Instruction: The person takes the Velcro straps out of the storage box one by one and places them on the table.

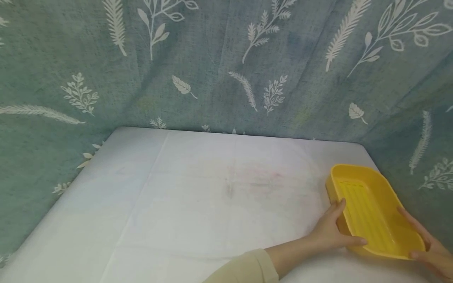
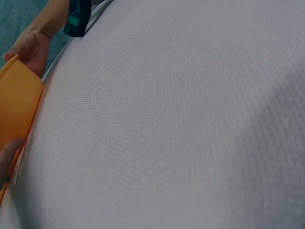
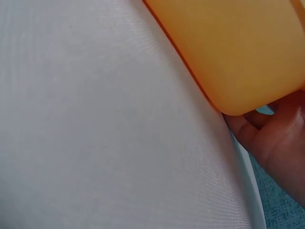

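At the right end of the table lies a yellow plastic tray (image 1: pixel 368 214) with rounded corners, raised walls and a ribbed floor. My left hand (image 1: pixel 329 232) grips its near-left side, thumb and a finger reaching over the rim. At the right corner my right hand (image 1: pixel 433 247) holds the wall, its thumb at the rim and its fingers along the outer side. The left wrist view shows the tray's orange-looking outer wall (image 2: pixel 16 102) at the left edge. In the right wrist view, the fingers of the right hand (image 3: pixel 281 138) come up under the tray's rounded end (image 3: pixel 238 57).
A white cloth (image 1: pixel 198 196) with faint stains and creases covers the table. Green curtains (image 1: pixel 212 70) with white leaf prints hang behind and at both sides. The tray is close to the table's right edge. A dark device (image 2: pixel 77 19) sits on the right wrist.
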Demonstrator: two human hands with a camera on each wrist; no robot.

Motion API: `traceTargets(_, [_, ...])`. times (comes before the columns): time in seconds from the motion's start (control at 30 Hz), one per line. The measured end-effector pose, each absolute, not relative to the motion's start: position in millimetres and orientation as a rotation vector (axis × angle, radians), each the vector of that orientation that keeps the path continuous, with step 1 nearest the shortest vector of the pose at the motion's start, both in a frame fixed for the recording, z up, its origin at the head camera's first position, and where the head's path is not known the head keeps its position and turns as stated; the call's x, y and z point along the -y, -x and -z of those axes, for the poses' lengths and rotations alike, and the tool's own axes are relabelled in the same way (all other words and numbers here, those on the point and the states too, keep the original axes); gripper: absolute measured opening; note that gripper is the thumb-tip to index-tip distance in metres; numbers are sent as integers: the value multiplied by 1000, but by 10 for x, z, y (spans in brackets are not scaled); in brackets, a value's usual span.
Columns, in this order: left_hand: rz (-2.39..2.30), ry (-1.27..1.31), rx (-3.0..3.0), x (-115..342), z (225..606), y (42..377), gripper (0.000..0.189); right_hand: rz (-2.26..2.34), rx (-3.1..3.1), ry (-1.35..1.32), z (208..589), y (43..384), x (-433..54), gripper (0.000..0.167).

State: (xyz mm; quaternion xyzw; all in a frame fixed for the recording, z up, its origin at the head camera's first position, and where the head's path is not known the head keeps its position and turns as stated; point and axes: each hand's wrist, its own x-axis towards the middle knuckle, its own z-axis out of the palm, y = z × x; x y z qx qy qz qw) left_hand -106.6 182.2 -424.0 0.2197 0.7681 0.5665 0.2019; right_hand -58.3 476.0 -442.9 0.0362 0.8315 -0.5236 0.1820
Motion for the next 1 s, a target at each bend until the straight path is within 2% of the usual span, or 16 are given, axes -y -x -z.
traceTargets(0.1, [-1594,-602,-2118,-1803,4241,1064,92,1511,-2314,-109,4450,593,-4757,79])
traceTargets(0.43, [-1653,-606,-2007,-1694,4283,1153,94,1519,-2467,148,4457,623,-4649,75])
traceTargets(0.7, [-1698,-477,-2048,-1648,4302,1186,87,1437,-2485,-22,4418,639,-4472,84])
traceTargets(1.0, [-1697,-521,-2076,-1553,4315,1212,90,1444,-2410,-74,4367,699,-4366,86])
